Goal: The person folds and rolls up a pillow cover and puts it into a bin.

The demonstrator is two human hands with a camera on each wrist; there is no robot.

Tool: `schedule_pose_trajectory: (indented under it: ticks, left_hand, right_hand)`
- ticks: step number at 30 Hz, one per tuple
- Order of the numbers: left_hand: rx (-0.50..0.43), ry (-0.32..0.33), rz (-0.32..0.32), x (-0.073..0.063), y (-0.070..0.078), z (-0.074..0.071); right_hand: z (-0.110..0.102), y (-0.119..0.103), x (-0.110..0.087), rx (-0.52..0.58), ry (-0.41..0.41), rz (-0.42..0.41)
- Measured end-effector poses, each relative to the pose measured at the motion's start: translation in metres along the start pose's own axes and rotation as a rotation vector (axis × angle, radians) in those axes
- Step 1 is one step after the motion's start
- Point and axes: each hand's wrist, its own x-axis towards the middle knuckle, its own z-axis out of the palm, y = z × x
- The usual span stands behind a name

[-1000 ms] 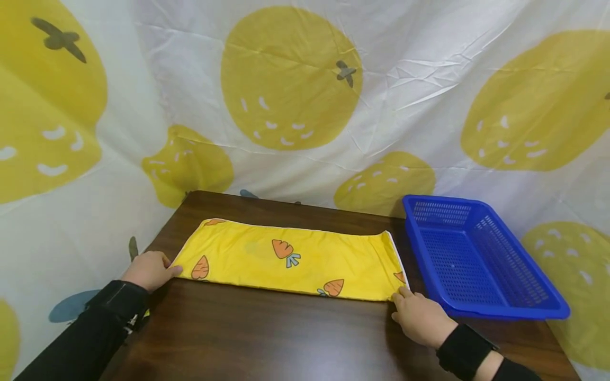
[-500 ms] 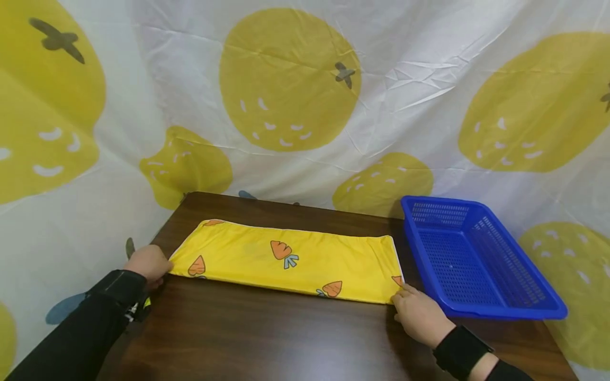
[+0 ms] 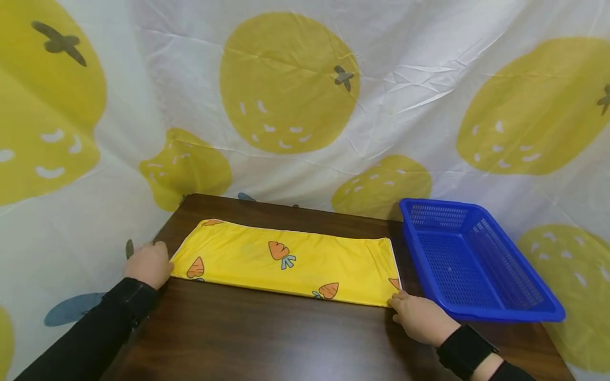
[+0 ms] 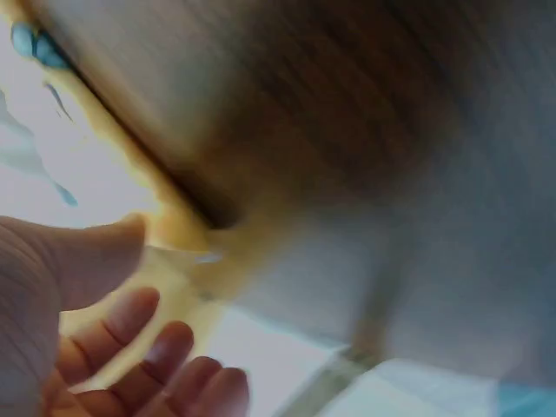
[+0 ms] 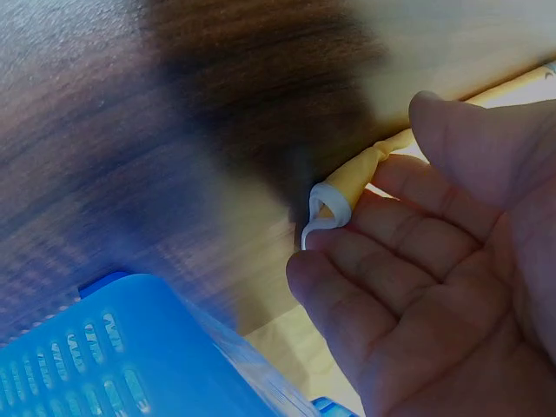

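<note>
A folded yellow cloth (image 3: pixel 305 264) with carrot prints and white edging lies as a long strip on the dark wooden table (image 3: pixel 267 338). At its near left corner is my left hand (image 3: pixel 149 264). The left wrist view is blurred, but the left thumb (image 4: pixel 100 256) stands apart from the loosely bent fingers, right by the cloth's edge. My right hand (image 3: pixel 421 317) is at the near right corner. In the right wrist view, its lightly bent fingers (image 5: pixel 417 234) touch the rolled white-edged corner, and the thumb stands away from them.
A blue plastic basket (image 3: pixel 495 312) with slotted walls stands on the right of the table, close beside my right hand. A white curtain (image 3: pixel 295 180) with yellow fruit prints hangs behind the table and along its left side.
My left thumb has come off the near left corner, and that hand now sits at the edge. The raised far right corner of the cloth has flattened. My right hand stays at its corner.
</note>
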Motion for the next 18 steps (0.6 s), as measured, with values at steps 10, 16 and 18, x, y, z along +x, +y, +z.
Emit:
schedule_pose_trajectory:
  ticks: [10, 16, 18]
  left_hand:
    - [-0.034, -0.304, 0.306, -0.038, 0.068, 0.021]
    - [-0.010, -0.364, 0.299, -0.040, 0.076, 0.016]
    - [-0.007, -0.374, 0.305, -0.039, 0.076, 0.015]
  right_hand:
    - [-0.001, 0.002, -0.002, 0.028, -0.004, -0.025]
    - [0.000, 0.002, 0.000, 0.041, -0.002, -0.027]
    - [0.000, 0.002, 0.000, 0.046, -0.011, -0.024]
